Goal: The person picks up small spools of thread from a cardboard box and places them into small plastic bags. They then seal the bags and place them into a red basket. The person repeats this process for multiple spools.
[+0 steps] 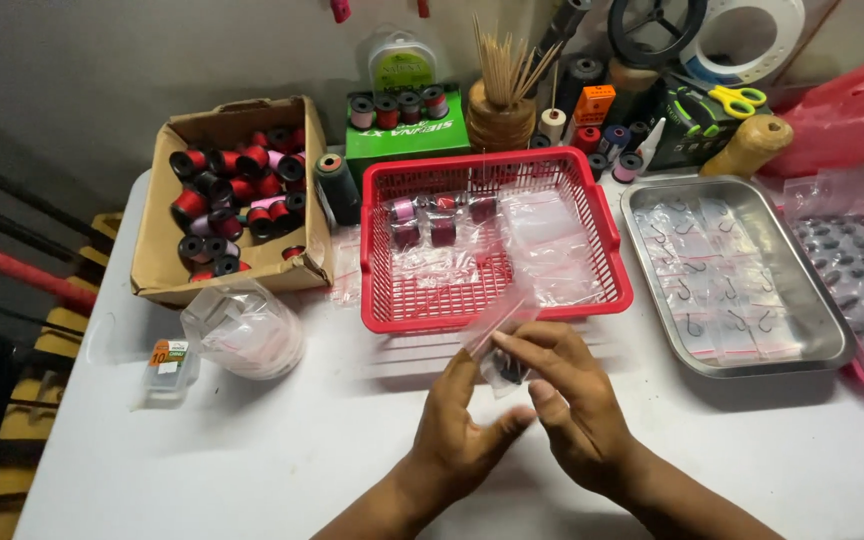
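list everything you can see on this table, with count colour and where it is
white table: one, under everything
cardboard box: one, brown, far left, full of red, black and pink thread spools
clear bag bundle: one, in front of the box
red basket: one, centre, holds bagged spools and clear bags
green box: one, behind the basket, spools on top
wooden stick holder: one, beside the green box
yellow scissors: one pair, far right
metal tray: one, silver, right, holds bagged hooks
red plastic bag: one, far right corner
small clear bag: one, held in both hands, a dark item inside
left hand: one, near centre
right hand: one, beside it
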